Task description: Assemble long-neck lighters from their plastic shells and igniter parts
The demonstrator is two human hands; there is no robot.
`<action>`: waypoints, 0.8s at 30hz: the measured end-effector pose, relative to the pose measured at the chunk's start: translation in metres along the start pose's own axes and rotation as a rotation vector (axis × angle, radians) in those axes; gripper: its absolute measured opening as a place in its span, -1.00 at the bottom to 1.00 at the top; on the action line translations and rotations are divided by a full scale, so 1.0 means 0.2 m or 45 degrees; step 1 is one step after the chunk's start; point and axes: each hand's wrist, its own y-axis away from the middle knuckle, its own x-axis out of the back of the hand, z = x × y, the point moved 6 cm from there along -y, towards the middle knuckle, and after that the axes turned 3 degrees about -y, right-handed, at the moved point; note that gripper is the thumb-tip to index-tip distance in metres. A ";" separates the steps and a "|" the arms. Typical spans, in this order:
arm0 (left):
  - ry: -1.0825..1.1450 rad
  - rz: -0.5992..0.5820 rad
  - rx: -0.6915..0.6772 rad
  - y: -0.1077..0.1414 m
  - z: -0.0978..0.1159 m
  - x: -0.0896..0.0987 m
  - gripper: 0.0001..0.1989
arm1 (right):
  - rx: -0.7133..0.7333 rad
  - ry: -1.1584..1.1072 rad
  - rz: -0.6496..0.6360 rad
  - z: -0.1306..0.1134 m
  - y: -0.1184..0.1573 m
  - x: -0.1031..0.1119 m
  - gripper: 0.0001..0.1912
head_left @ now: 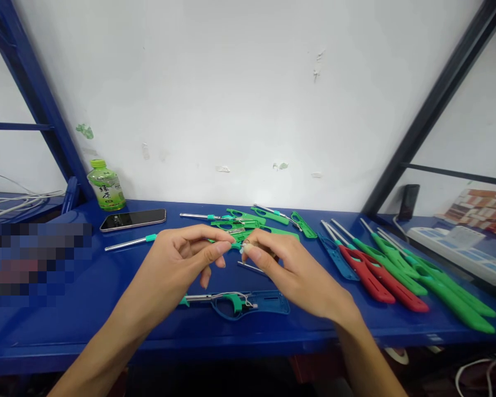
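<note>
My right hand (291, 270) is closed, its thumb and forefinger pinching a small whitish part (242, 249). My left hand (190, 256) is beside it, thumb and forefinger pressed together; anything between those tips is too small to make out. Below both hands lies an opened blue lighter half-shell (273, 303) with a metal tube (198, 298), a green trigger (233, 302) and thin wires showing. Just beyond my fingers is a pile of green lighter shells (248, 220) with metal tubes. Partly hidden by my right hand, another metal tube (251, 267) rests on the table.
Red lighters (367, 275), green lighters (446, 286) and a blue one (339, 259) lie at the right. At the left are a phone (133, 220), a green-capped bottle (106, 187) and a loose metal tube (128, 243). A white wall (248, 99) backs the blue table (149, 331).
</note>
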 end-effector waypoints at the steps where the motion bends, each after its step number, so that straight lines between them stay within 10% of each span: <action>1: -0.004 0.014 0.000 0.00 0.00 0.00 -0.74 | 0.010 0.015 -0.009 0.00 0.00 0.00 -0.68; 24: -0.072 0.045 -0.110 0.03 0.04 -0.06 -0.83 | 0.013 0.073 -0.092 0.00 0.01 -0.02 -0.55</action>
